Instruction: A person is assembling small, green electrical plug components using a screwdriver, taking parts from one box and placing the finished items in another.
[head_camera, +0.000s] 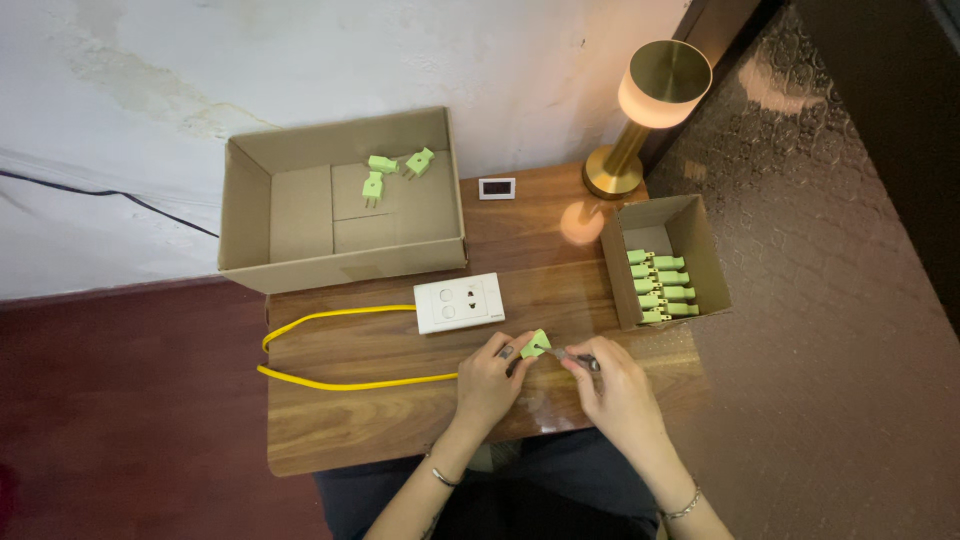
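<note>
two hands on one green plug at the table's front edge

your left hand (490, 378) pinches a small green plug (535, 344) between thumb and fingertips, holding it just above the wooden table (340, 420). your right hand (618, 392) is closed around a thin dark tool (582, 360) whose tip meets the plug's right side; what kind of tool it is cannot be made out at this size. both hands sit close together near the front of the table, and each wrist carries a thin bracelet.

just behind the hands lies a white socket plate (459, 302) with two outlets, flat on the wood. a yellow cable (340, 382) runs from its left end, loops out toward the table's left edge and comes back along the front, ending near your left hand.

to the right of the socket plate, a small cardboard box (700, 250) stands open, and inside it a column of more green plugs (662, 288) lies in neat rows, prongs pointing the same way. at the back left, a large cardboard box (290, 215) stands open too, with three loose green plugs (392, 172) lying on its floor near the far wall, well apart from the one you hold.

between the two boxes, at the back, a small white display (497, 188) sits upright on the wood. a brass lamp (650, 105) with a lit shade stands in the back right corner, casting a warm spot on the table beside the small box.
</note>
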